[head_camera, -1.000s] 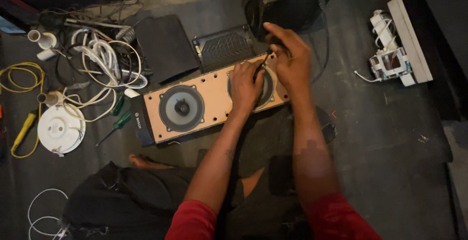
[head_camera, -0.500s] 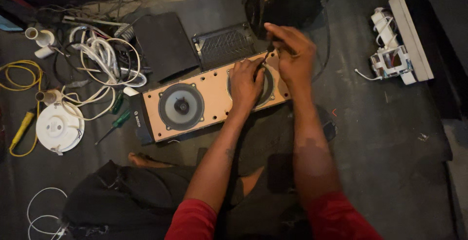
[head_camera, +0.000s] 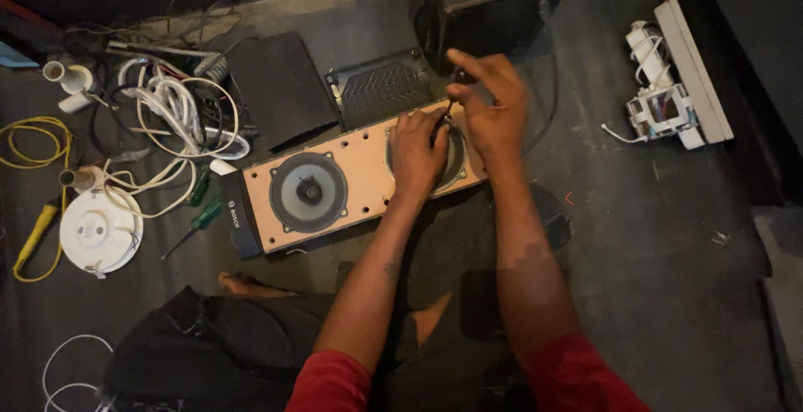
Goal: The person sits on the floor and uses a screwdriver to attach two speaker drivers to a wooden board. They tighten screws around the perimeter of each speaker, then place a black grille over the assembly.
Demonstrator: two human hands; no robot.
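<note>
1. Left hand lies flat on the right cone of the speaker box, gripping nothing.
2. Right hand is clenched on a screwdriver, tip down at that cone's rim.
3. The box lies on the floor, just before the person's knees.
4. White cables sit well left.

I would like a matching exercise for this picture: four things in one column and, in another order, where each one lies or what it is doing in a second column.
Things:
1. left hand
2. right hand
3. green screwdriver
4. round white fitting

Places or states:
A. on the floor at the far left, beside a yellow cable
B. resting on the right-side cone of the speaker panel
C. lying on the floor just left of the panel's dark end
D. holding a thin tool upright over that cone

Pairs: 1-B, 2-D, 3-C, 4-A
</note>
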